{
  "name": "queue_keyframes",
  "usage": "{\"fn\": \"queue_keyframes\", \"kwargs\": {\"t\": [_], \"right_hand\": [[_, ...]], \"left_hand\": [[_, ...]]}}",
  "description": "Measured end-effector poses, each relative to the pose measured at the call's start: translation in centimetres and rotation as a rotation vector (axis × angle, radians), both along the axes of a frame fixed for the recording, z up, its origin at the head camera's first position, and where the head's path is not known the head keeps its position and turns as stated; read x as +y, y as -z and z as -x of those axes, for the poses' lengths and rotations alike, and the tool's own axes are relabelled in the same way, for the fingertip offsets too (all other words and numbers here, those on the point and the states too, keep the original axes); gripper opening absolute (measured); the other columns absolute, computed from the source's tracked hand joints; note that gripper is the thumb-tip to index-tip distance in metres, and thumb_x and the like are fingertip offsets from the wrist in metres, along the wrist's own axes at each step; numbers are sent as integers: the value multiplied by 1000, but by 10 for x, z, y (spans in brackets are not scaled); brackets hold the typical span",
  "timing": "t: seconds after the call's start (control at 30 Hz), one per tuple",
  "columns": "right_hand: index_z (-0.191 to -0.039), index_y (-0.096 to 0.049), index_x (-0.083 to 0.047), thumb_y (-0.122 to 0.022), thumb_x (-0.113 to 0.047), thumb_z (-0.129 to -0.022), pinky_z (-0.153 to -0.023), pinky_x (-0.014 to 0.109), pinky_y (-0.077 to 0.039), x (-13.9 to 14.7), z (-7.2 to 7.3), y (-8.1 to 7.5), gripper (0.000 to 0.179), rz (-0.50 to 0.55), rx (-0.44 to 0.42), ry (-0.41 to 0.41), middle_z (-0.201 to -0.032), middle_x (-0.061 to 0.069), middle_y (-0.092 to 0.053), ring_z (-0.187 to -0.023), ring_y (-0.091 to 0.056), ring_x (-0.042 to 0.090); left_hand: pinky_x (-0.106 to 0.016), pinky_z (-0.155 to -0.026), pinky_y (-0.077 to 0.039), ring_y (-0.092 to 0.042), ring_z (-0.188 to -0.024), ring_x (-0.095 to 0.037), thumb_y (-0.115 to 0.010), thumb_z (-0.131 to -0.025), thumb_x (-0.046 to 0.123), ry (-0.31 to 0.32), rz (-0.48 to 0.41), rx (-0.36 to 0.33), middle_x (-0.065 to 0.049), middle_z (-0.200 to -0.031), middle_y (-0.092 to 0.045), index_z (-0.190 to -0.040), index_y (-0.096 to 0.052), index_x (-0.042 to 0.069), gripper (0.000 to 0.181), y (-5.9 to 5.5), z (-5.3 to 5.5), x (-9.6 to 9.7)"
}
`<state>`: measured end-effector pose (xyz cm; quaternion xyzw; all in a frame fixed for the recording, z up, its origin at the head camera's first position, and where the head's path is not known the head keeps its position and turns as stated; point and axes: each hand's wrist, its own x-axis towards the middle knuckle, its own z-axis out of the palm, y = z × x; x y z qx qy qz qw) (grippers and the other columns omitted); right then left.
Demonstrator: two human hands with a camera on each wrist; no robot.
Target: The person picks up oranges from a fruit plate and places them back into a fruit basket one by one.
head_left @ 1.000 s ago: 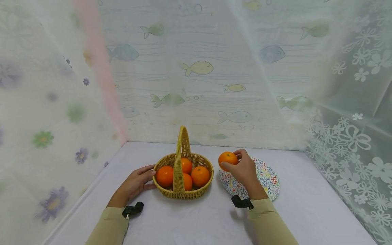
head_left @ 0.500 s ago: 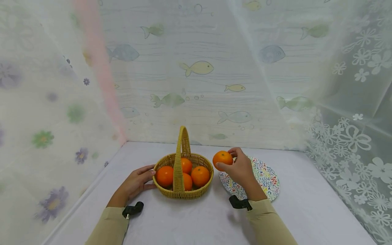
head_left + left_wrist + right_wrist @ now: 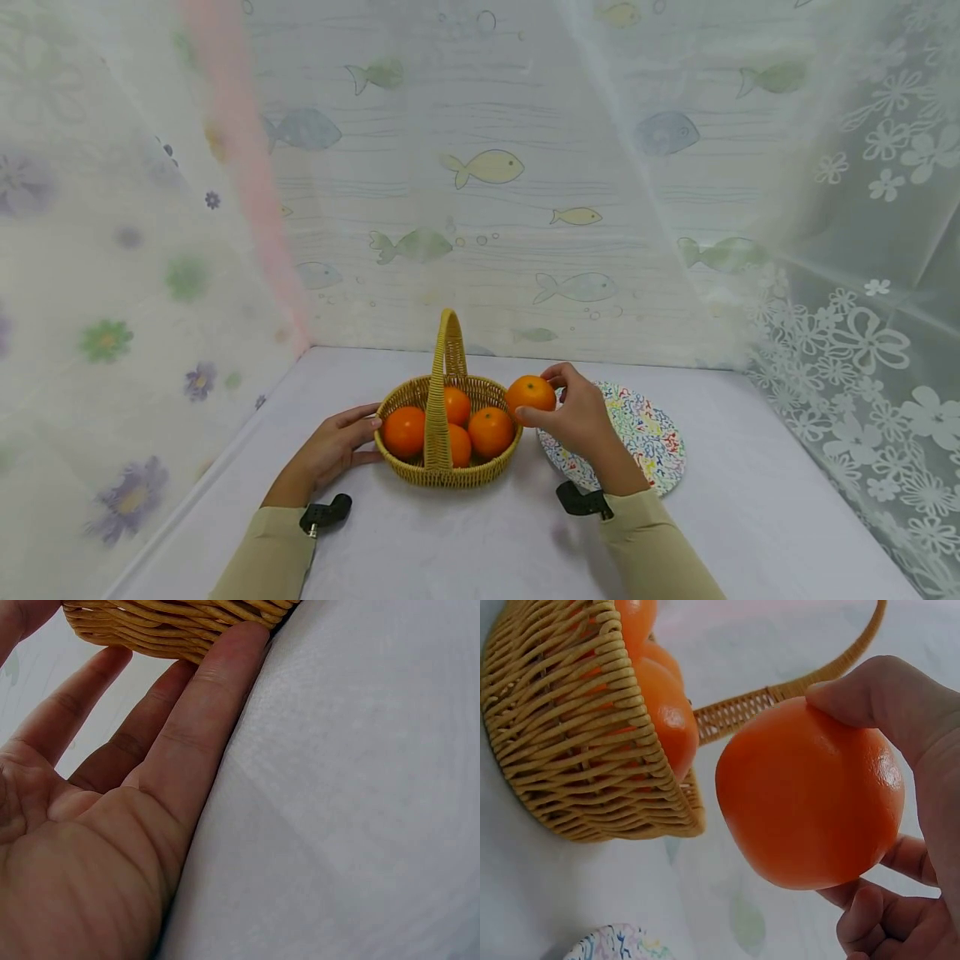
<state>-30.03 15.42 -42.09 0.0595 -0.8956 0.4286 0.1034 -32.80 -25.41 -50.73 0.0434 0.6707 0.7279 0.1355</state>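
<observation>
A yellow wicker basket [image 3: 472,477] with a tall handle stands on the table, holding several oranges [image 3: 491,432]. My left hand [image 3: 327,452] is at its left side; in the left wrist view, nearly straight fingers [image 3: 191,724] touch the woven wall. With thumb and fingers my right hand [image 3: 583,423] grips one orange [image 3: 530,393] at the basket's right rim, raised above the table. The right wrist view shows this orange [image 3: 810,799] just outside the basket opening, a small gap between it and the fruit inside. Some fingertips behind it are hidden.
Right of the basket lies a round plate [image 3: 652,442] with a multicoloured pattern, partly covered by the right hand and wrist. A white cloth covers the table [image 3: 450,542]. Curtains with fish [image 3: 491,167] and flowers [image 3: 105,340] hang behind and at the sides.
The right hand has carried its orange leftward, from over the plate's left edge to the basket's right rim. The left hand and the basket stay in place.
</observation>
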Motion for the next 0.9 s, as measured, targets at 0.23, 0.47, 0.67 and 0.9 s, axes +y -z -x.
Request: {"fn": "queue_keyframes", "kwargs": {"t": [0.23, 0.47, 0.67, 0.9], "right_hand": [[-120, -57, -23, -91, -51, -71, -73, 31, -57, -5, -3, 0, 66, -19, 12, -29, -116, 4, -65, -100, -58, 30], [-118, -58, -23, -92, -49, -71, -73, 32, -58, -8, -5, -1, 64, -12, -4, -43, -114, 4, -65, -95, -58, 27], [-117, -57, -23, -92, -48, -71, -71, 30, -58, -10, -5, 1, 63, -13, -9, -64, -113, 3, -65, -93, -58, 25], [-115, -58, -23, -92, -47, -72, -69, 32, -53, -11, -7, -1, 61, -36, 24, -81, -110, 3, -65, -94, -54, 25]], "left_hand": [[-52, -97, -59, -66, -120, -24, -66, -103, 24, 6, -5, -2, -13, -148, -55, -155, -46, 6, 59, -2, -1, 0], [-51, -97, -59, -66, -120, -24, -67, -102, 25, 8, 3, 0, -13, -146, -57, -155, -46, 6, 60, -3, -2, 1], [-51, -97, -59, -66, -120, -22, -67, -102, 24, 10, -3, -7, -11, -145, -58, -155, -45, 6, 60, -2, -2, 0], [-51, -96, -60, -67, -118, -22, -66, -103, 23, 17, -15, 7, -7, -140, -63, -155, -44, 4, 60, 0, 0, -2]]}}
